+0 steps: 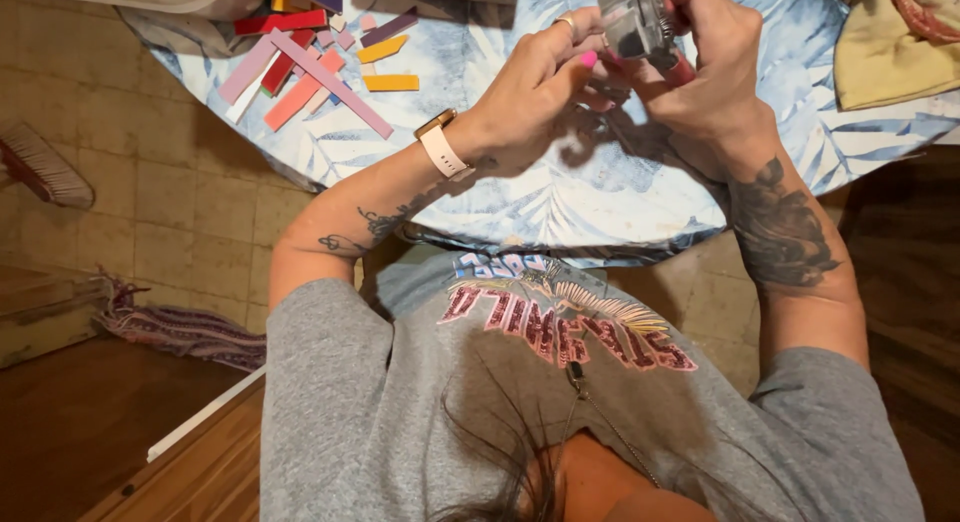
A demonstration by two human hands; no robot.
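My right hand [715,72] grips a grey metal tool [640,22] with a red handle, held above the round table [520,192] covered in a blue leaf-print cloth. My left hand [540,87], with a ring, pink nails and a pale watch on the wrist, reaches in with its fingertips touching the tool's underside near the red handle. What sits between the fingers is too small to tell. Both hands hover at the table's middle.
Several coloured strips [310,67], pink, red, purple and yellow, lie on the table's left part. A yellow cloth [890,47] rests at the right. A broom [40,167] and a striped rug [180,327] lie on the tiled floor to the left.
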